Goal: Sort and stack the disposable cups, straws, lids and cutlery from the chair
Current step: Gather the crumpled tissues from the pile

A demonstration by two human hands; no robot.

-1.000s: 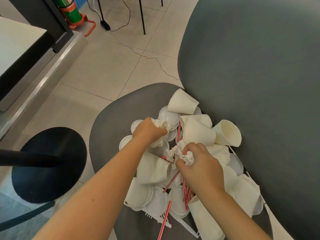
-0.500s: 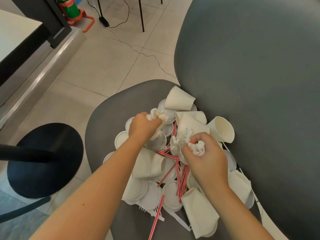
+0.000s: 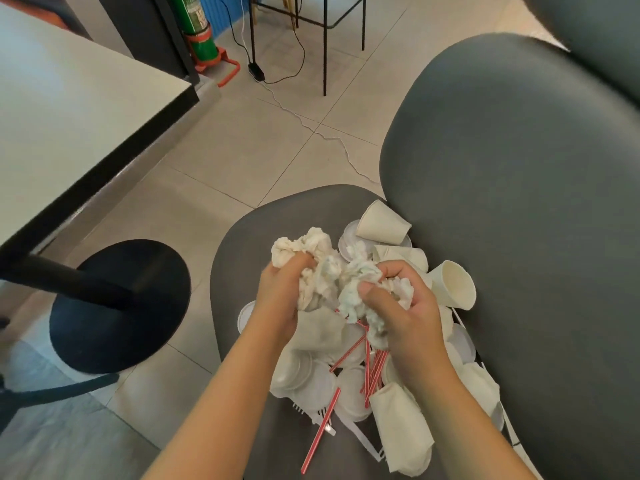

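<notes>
At far left, a white table (image 3: 62, 109) with a dark edge stands on a black pole that ends in a round black base (image 3: 121, 306) on the tiled floor. A green fire extinguisher (image 3: 194, 26) stands behind the table.

The left hand (image 3: 280, 299) is held above the seat of the grey chair (image 3: 519, 202). Its fingers are curled tight around crumpled white tissue (image 3: 304, 251), which bulges out above the fist.

The right hand (image 3: 405, 317) is just beside the left hand, and the tissue wads in the two hands touch. Its fingers are closed around a second wad of tissue (image 3: 356, 292), with the thumb pressed on top.

Below both hands, the task items lie in a loose pile on the seat:
- Flat white lids (image 3: 311, 386) overlap one another under the forearms.
- Red-and-white straws (image 3: 320, 431) lie across the lids.
- White plastic forks (image 3: 360, 438) lie at the near edge of the pile.
- Paper cups lie on their sides: one (image 3: 381, 226) at the far end against the backrest, one (image 3: 453, 285) right of the right hand with its mouth facing the camera, and a flattened one (image 3: 405, 431) under the right forearm.
</notes>
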